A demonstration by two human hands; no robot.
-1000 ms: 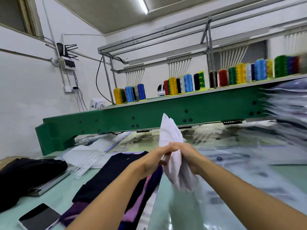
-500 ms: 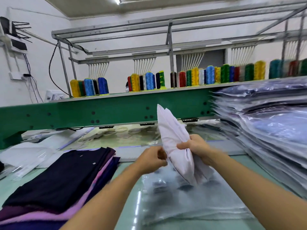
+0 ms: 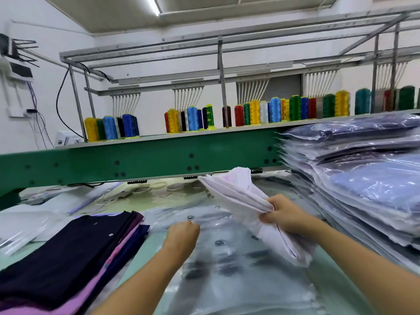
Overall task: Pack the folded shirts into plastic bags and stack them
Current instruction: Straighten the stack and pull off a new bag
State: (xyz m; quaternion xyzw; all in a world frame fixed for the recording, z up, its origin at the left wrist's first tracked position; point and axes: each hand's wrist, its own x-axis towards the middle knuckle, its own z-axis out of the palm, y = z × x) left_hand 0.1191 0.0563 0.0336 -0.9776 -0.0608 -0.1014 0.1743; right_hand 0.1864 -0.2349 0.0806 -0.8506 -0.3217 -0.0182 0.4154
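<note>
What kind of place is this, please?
Probably a garment workshop with an embroidery machine: rows of coloured thread cones stand on a long green beam, folded shirts lie at the left, and bagged shirts are stacked at the right.

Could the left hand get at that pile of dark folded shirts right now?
Probably yes: the left hand is just right of the folded shirts, and nothing stands between them.

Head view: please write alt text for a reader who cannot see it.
The right hand grips a white folded bundle above clear plastic bags; the left hand is down at the bags. On the left lie folded dark shirts, on the right a stack of bagged shirts.
</note>
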